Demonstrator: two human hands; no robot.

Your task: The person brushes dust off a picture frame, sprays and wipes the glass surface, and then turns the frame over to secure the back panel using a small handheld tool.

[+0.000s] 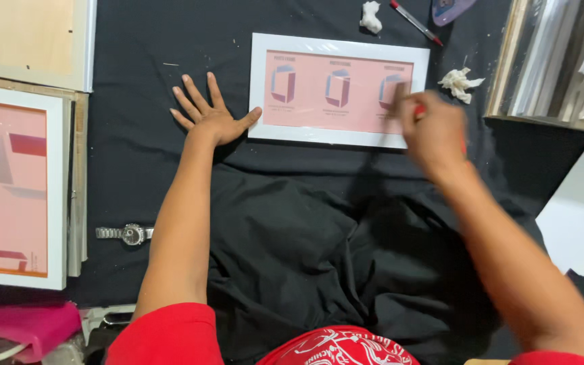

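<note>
— Black cloth drapes the surface (136, 142), rumpled into soft folds at the bottom centre. What lies nearest?

— A steel wristwatch (126, 234) at lower left, beside a large white frame (15, 186) with a pink insert.

— And the hands?

— The left hand (207, 115) lies flat with fingers spread, its thumb against the edge of the long white photo frame (338, 90), likely steadying it. The right hand (432, 128) is blurred and clenched around something red over the frame's glossy right end.

— Farther up?

— Crumpled tissue wads (459, 83) and a red pen (415, 22) at upper right.
</note>
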